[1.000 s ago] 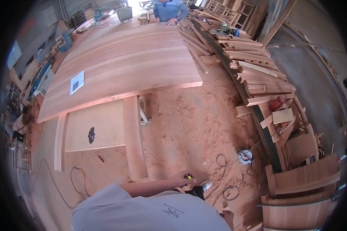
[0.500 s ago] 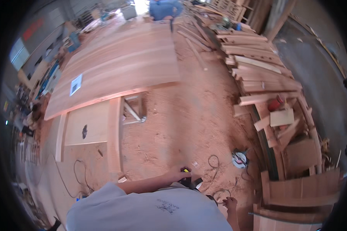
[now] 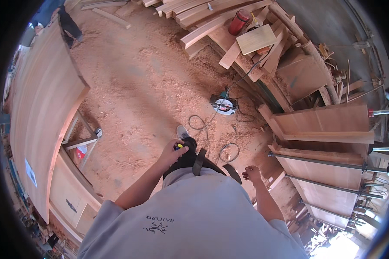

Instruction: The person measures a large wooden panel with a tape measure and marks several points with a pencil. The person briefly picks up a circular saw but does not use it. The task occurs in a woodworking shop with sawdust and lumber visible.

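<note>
1. Biggest by far is the sawdust-covered reddish floor (image 3: 134,86), filling the middle of my view
2. Next up, a huge flat light-brown wooden panel (image 3: 41,101) off to my left, with a wooden frame showing under its near edge
3. Over on my right there's a row of brown wooden boards (image 3: 322,172) with long metal bar clamps across them
4. Up ahead and rightish, a circular saw with a white round guard (image 3: 226,108) sits on the floor, well apart from both hands
5. There's also a white rectangular paper sheet (image 3: 30,172) on the big panel
6. My right hand (image 3: 251,173) is out by my side, fingers half curled, and honestly I can't tell if anything's in it
7. My left hand (image 3: 173,152) is in front of my waist, in a narrow grip around the next item
8. Smallest: a little black-and-yellow object (image 3: 180,146), yellow part showing by my thumb, over my dark trousers
</note>
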`<state>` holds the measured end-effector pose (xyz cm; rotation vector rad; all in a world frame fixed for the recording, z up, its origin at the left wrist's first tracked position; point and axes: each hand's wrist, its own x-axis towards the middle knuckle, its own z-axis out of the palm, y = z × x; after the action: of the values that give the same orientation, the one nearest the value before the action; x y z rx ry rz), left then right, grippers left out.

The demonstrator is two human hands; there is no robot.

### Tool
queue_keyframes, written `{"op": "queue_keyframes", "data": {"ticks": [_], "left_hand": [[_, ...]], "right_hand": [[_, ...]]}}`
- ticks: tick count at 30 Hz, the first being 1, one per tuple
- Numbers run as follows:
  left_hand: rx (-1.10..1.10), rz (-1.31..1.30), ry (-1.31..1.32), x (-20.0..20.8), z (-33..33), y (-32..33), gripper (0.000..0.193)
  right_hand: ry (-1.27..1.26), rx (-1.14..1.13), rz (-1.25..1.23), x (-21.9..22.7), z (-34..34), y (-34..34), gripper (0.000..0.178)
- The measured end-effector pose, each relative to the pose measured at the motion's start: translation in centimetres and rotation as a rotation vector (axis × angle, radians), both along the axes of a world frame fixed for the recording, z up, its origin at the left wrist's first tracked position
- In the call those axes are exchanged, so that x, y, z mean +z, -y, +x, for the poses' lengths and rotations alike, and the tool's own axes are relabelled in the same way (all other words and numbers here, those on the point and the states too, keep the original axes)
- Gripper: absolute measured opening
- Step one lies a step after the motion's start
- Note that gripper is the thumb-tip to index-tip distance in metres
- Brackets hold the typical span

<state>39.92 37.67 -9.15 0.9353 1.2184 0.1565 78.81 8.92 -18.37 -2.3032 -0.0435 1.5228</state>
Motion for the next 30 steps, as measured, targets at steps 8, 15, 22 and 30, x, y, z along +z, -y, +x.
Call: {"op": "queue_keyframes", "data": {"ticks": [8, 15, 22, 30], "left_hand": [[-0.363, 0.315, -0.273, -11.1, 1.4, -3.3, 0.053], [-0.526, 0.32, -0.462, -15.4, 3.8, -2.8, 0.055], [-0.387, 0.395, -0.651, -24.2, 11.8, -0.1, 0.052], [-0.35, 0.505, -0.735, -29.7, 18.1, 5.4, 0.047]], "right_hand": [[0.192, 0.185, 0.059, -1.7, 5.6, -10.7, 0.023], [0.428, 0.599, 0.179, -11.3, 13.5, -20.1, 0.021], [0.174, 0.317, 0.262, -29.4, 21.7, -26.1, 0.015], [0.14, 0.149, 0.011, -46.9, 27.6, -32.0, 0.009]]}}
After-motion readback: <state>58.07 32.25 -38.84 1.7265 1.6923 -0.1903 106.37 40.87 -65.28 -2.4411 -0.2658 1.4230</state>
